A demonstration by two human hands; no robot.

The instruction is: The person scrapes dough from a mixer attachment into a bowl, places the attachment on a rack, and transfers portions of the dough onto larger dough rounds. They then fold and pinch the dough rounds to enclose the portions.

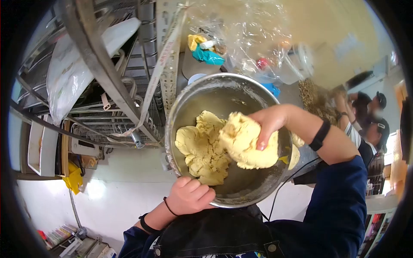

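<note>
A large steel mixing bowl (173, 107) is tilted toward me, close against my apron. Inside it on the left rests a rough lump of pale yellow dough (203, 148). My right hand (271, 122) grips a second thick chunk of dough (247, 144) over the right part of the bowl, thumb on top and the other fingers hidden behind it. Closed round the bowl's near left rim is my left hand (189, 195). More pieces of dough (294, 157) show at the right beyond the rim.
On the left stands a metal wire rack (107, 73) with a white plastic sheet (86, 64) on it. Behind the bowl are clear plastic bags (245, 38) and a plastic tub (297, 64). A black cable (284, 185) runs beside the bowl. Other people (374, 116) are at the far right.
</note>
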